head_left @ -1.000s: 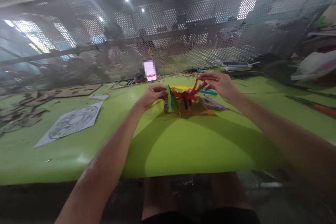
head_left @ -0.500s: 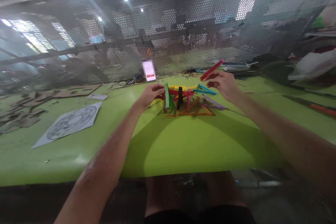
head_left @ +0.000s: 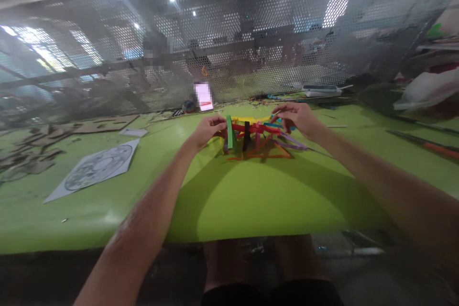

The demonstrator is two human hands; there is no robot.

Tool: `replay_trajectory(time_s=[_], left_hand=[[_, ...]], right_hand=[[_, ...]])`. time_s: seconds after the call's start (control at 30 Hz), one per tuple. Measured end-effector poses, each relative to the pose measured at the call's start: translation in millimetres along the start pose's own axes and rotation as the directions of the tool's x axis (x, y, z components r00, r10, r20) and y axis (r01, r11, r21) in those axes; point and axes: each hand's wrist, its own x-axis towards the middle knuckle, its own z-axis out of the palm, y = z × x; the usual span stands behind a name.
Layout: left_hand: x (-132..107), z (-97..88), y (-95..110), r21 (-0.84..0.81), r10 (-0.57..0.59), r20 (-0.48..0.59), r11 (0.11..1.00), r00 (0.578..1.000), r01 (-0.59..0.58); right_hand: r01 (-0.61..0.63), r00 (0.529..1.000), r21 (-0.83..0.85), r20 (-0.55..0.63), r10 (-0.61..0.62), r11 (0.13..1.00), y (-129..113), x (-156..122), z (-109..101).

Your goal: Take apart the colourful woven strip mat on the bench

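Observation:
A low, open frame of coloured flat strips (head_left: 257, 139) stands on the green table: green, black, red, pink, yellow, blue, purple and orange pieces, some of them angled. At its left end, my left hand (head_left: 210, 131) is closed, with thumb and fingertips pinching the frame beside an upright green strip (head_left: 230, 133). My right hand (head_left: 296, 118) is at the far right side of the frame, fingers bent downward around the end of a red strip (head_left: 270, 129). That strip lies across the frame near the pink piece; the exact contact of my fingertips is partly hidden.
On the left lie a printed sheet with a ring pattern (head_left: 100, 165) and brown cardboard scraps (head_left: 39, 150). A lit phone (head_left: 204, 96) leans against the perforated screen (head_left: 244, 57). A white device (head_left: 321, 90), a plastic bag (head_left: 430, 88) and an orange-handled tool (head_left: 441, 149) are on the right.
My right hand has come down and to the left, bringing the raised red strip down onto the frame. My left hand stays at the frame's left end; the green piece there has shifted slightly.

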Motion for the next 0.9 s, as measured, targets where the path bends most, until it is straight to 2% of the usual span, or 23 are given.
replay_trajectory(time_s=[0.1, 0.2, 0.27, 0.33, 0.4, 0.5, 0.63, 0.73, 0.83, 0.9], left_hand=[[-2, 6.0, 1, 0.011, 0.005, 0.023, 1.000, 1.000, -0.005], [-5, 15.9, 3, 0.066, 0.037, 0.069, 0.997, 0.997, -0.041], [-6, 22.9, 5, 0.097, 0.068, 0.090, 0.992, 0.994, -0.077], [-7, 27.9, 7, 0.116, 0.080, 0.096, 0.989, 0.992, -0.091], [-7, 29.8, 8, 0.130, 0.067, 0.090, 0.988, 0.994, -0.079], [-6, 27.9, 7, 0.130, 0.050, 0.069, 0.990, 0.996, -0.059], [-5, 23.3, 4, 0.108, 0.049, 0.079, 0.993, 0.996, -0.058], [-5, 19.2, 2, 0.120, 0.043, 0.081, 0.991, 0.996, -0.052], [-4, 12.5, 0, 0.164, 0.024, 0.064, 0.986, 0.998, -0.034], [-3, 6.9, -1, 0.182, 0.015, 0.060, 0.983, 0.998, -0.026]], right_hand=[[0.109, 0.994, -0.165, 0.024, -0.107, 0.980, -7, -4, 6], [0.276, 0.960, -0.367, 0.157, -0.234, 0.888, -16, -10, 20], [0.378, 0.921, -0.423, 0.257, -0.291, 0.823, -20, -15, 29], [0.440, 0.889, -0.418, 0.327, -0.320, 0.795, -21, -17, 35], [0.443, 0.882, -0.402, 0.354, -0.310, 0.801, -20, -18, 35], [0.397, 0.897, -0.398, 0.358, -0.258, 0.827, -17, -16, 31], [0.416, 0.879, -0.405, 0.408, -0.246, 0.814, -12, -14, 29], [0.384, 0.904, -0.419, 0.352, -0.243, 0.823, -9, -12, 26], [0.330, 0.942, -0.439, 0.210, -0.262, 0.836, -8, -6, 17], [0.314, 0.947, -0.467, 0.093, -0.307, 0.826, -7, -2, 8]])
